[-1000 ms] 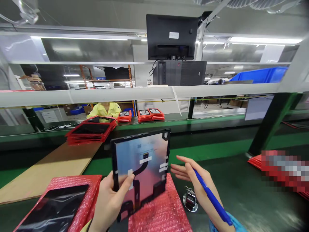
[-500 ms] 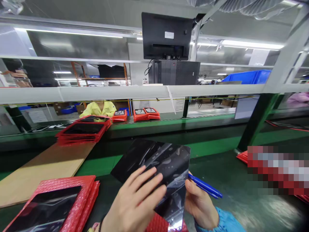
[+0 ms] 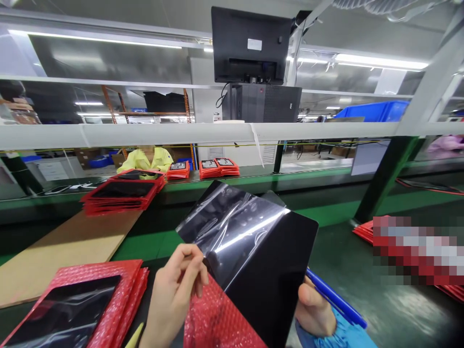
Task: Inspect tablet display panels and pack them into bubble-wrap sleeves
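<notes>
My right hand point(image 3: 314, 309) holds a black glass screen panel point(image 3: 275, 275) from underneath at its lower right edge, and a blue pen point(image 3: 335, 299) is held along that same hand. A clear protective film point(image 3: 226, 224) is lifted off the upper left half of the panel, still lying on it along a diagonal line. My left hand point(image 3: 174, 295) pinches the film's lower corner with its fingers closed. A red bubble-wrap sheet point(image 3: 217, 324) lies under the panel, near my left hand.
A stack of red bubble-wrap bags topped by a black panel point(image 3: 72, 309) lies at the lower left. A brown board point(image 3: 68, 251) runs along the green belt point(image 3: 326, 215). More red stacks point(image 3: 123, 195) sit farther off, with a person in yellow point(image 3: 148, 159) behind them. A monitor point(image 3: 250, 46) hangs overhead.
The panel was turned from its back side to its black front. My left hand went from lying flat on it to pinching the film and peeling it back. My right hand took hold underneath.
</notes>
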{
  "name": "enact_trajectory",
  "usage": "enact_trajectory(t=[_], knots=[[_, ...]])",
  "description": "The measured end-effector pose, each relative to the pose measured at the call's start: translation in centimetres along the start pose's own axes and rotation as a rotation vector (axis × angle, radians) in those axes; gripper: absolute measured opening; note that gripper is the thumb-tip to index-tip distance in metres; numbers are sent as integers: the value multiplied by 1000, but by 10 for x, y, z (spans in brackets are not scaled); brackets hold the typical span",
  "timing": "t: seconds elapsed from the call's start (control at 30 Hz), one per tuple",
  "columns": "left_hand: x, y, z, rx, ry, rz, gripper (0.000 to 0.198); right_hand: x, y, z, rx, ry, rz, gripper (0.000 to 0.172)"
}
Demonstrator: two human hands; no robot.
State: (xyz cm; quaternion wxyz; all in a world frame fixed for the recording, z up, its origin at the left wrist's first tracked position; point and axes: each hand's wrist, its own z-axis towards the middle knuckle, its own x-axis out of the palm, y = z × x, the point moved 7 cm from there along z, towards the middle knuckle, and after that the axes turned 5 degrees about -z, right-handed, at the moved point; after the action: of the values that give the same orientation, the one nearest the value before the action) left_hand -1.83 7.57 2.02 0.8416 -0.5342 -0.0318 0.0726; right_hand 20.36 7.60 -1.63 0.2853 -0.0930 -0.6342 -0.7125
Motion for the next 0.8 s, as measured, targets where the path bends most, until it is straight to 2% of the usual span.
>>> enact_trajectory(t=[0.1,0.2,0.27,0.37,0.47,0.53,0.63,0.7,0.8], knots=[[1,12,11,-156,65,-130,22,-1,5,-1,-22,-8,10,30],[-1,18,17,-227,28,-243,24,-5,3,-2,-26,-9,-7,32],[4,23,16,-295,7,-446,23,-8,-2,-1,-14,1,-43,34],[8,27,13,-340,-137,-759,22,-6,-11,1,8,23,-89,35],[-5,28,11,-272,-374,-862,19,10,-15,5,18,62,-44,31],[-16,24,10,-210,-463,-864,14,26,-14,7,-2,83,4,32],[-29,17,11,-134,-485,-855,10,51,-14,5,-4,164,6,51],[-36,14,11,-89,-501,-844,10,66,-20,3,33,284,-13,66],[-43,13,10,-41,-547,-828,10,77,-27,-1,60,414,-32,78]])
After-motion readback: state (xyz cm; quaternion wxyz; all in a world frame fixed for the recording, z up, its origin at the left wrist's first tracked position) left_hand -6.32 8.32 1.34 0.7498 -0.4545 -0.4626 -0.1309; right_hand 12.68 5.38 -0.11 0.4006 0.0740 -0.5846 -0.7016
